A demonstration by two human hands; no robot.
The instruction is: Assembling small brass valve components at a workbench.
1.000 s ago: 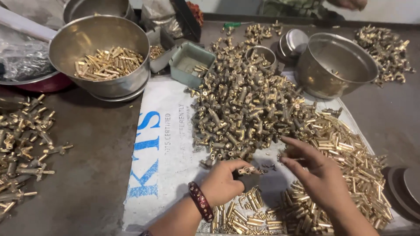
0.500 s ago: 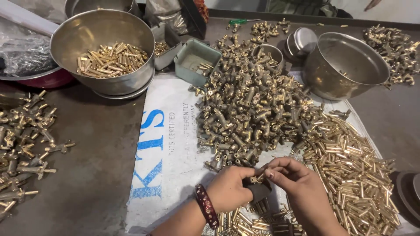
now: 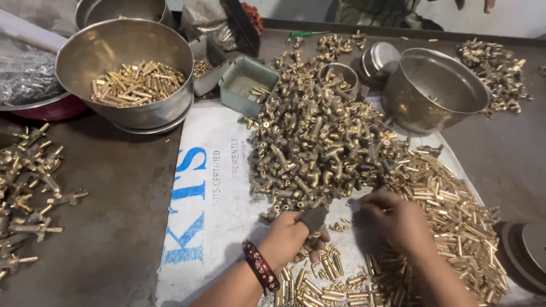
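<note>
The left hand (image 3: 293, 236) has a narrow grip on a dark brass fitting (image 3: 314, 218) at the near edge of the big fitting heap (image 3: 318, 142). The right hand (image 3: 398, 219) rests curled on the brass pins (image 3: 455, 216); I cannot tell whether its grip holds any. All lie on a white sack (image 3: 216, 193) across a dark desk (image 3: 114, 227). Bare desk opens left of the sack, up to loose fittings (image 3: 28, 193) at the left edge. Steel bowls (image 3: 125, 74) line the far edge.

Head camera looks steeply down, close over the table (image 3: 114, 227).
</note>
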